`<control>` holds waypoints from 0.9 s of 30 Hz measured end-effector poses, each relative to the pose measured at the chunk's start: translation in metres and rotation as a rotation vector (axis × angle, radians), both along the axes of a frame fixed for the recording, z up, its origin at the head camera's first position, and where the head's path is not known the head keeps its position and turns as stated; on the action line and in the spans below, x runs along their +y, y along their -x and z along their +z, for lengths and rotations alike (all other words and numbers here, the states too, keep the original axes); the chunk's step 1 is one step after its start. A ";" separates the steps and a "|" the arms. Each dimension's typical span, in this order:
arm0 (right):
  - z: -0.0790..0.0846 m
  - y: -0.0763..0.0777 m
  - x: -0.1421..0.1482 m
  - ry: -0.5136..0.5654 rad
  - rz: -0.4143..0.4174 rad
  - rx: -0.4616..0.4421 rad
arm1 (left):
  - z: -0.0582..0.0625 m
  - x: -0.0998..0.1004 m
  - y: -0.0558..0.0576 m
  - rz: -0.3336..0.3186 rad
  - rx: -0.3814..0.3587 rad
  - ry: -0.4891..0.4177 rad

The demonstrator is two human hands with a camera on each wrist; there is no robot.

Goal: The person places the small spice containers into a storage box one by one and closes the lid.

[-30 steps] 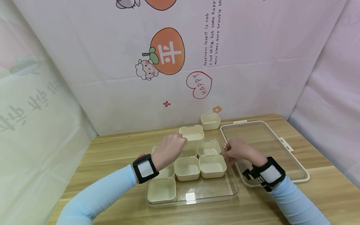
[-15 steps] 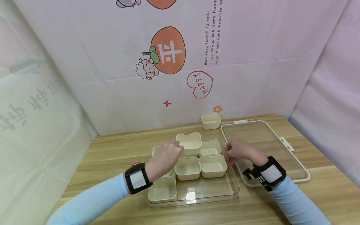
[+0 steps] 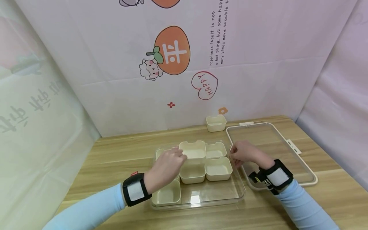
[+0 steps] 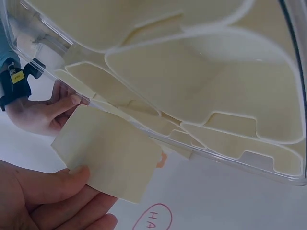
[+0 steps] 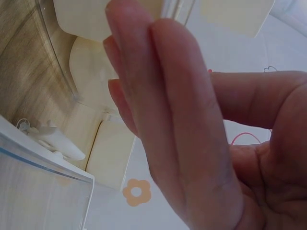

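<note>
My left hand [image 3: 165, 166] pinches a small cream bin [image 3: 193, 149] by its left side wall, thumb on one side and fingers on the other. In the left wrist view this bin [image 4: 110, 151] hangs over the back row of a clear plastic box [image 3: 217, 193], and its underside is partly hidden in the head view. Several matching bins [image 3: 218, 167] stand inside the box. My right hand [image 3: 248, 152] is at the box's right wall, with thumb and fingers pinching the rim; the right wrist view shows those fingers [image 5: 168, 105] fairly straight.
To the right lies a clear lid [image 3: 267, 140] with a white frame and clips. Another cream bin [image 3: 216, 124] stands at the table's back edge against the printed cloth [image 3: 247, 80]. The wooden table [image 3: 120, 153] extends to both sides.
My left hand has lowered the cream bin toward the back row of the box and moved slightly left and nearer. My right hand stays at the box rim.
</note>
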State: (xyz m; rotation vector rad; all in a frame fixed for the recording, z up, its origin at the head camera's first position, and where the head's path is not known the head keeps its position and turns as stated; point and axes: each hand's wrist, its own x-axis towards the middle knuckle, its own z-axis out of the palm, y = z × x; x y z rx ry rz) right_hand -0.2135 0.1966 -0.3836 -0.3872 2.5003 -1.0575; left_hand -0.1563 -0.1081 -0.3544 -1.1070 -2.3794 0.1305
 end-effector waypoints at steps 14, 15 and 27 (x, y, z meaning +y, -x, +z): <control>0.000 0.002 0.001 0.004 0.000 -0.009 | -0.002 -0.007 -0.025 -0.013 -0.033 0.002; 0.000 0.002 0.001 0.005 0.000 -0.009 | -0.002 -0.007 -0.027 -0.019 -0.028 0.001; -0.003 0.003 0.002 0.005 -0.007 -0.009 | -0.008 -0.011 -0.042 -0.052 -0.011 -0.010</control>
